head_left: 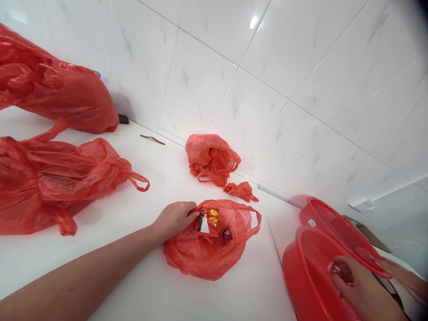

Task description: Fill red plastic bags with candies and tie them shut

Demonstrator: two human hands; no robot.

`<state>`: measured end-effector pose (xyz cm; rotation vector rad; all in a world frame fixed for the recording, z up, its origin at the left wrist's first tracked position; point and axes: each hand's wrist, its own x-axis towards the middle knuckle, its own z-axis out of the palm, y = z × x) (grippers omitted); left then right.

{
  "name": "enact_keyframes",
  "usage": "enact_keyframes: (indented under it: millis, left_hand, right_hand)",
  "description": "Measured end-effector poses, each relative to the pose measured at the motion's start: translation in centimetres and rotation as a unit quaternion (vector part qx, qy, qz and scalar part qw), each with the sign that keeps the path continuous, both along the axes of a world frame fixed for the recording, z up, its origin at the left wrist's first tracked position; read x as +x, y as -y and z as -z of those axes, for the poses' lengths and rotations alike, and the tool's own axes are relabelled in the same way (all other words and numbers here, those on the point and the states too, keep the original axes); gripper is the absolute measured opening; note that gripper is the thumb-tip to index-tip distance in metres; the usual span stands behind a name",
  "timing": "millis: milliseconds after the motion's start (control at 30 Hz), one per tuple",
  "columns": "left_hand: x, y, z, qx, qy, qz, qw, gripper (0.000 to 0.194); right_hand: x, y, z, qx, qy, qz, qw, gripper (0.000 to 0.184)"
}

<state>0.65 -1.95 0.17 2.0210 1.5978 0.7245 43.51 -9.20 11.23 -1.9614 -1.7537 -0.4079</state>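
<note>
My left hand (pixel 175 218) is closed on the rim of an open red plastic bag (pixel 214 263), thumb inside and fingers outside. In the bag lie a red packet (pixel 213 219) with gold print and a white figure, and a small dark-red wrapped piece (pixel 227 236). At the lower right my right hand (pixel 359 287) is over a red plastic basket (pixel 294 263) with a perforated inside. Its fingers are curled round a small shiny red wrapped piece (pixel 346 274), too blurred to name exactly.
Another person's hand (pixel 401 272) touches the rim of a second red basket (pixel 316 214). Full red bags (pixel 76 98) stand at the left. A crumpled red bag (pixel 214 156) and a red scrap (pixel 242 191) lie by the tiled wall (pixel 207 80). A dark-red strip (pixel 152 139) lies behind.
</note>
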Motion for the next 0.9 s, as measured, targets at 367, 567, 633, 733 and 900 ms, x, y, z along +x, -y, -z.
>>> enact_keyframes:
  millis: [367, 567, 633, 733, 900]
  left_hand:
    - [0.0, 0.1, 0.3, 0.014, -0.003, 0.006, 1.0, 0.027]
    - [-0.1, 0.1, 0.2, 0.019, -0.002, 0.005, 1.0, 0.026]
    - [-0.2, 0.1, 0.2, 0.017, -0.002, 0.006, 1.0, 0.025]
    - [-0.1, 0.1, 0.2, 0.012, -0.005, 0.004, 1.0, 0.026]
    - [-0.2, 0.1, -0.6, -0.015, -0.014, 0.03, 0.999, 0.022]
  right_hand:
    - [-18.8, 0.4, 1.5, -0.025, 0.003, -0.268, 0.963, 0.023]
    - [-20.5, -2.7, 4.8, -0.045, -0.057, -0.265, 0.961, 0.028]
    - [-20.0, -3.5, 5.7, 0.045, -0.094, -0.227, 0.968, 0.031]
    - [-19.1, -4.5, 7.0, 0.161, -0.134, -0.157, 0.965, 0.039]
    - [-17.6, -6.0, 10.8, 0.058, -0.375, -0.124, 0.917, 0.049]
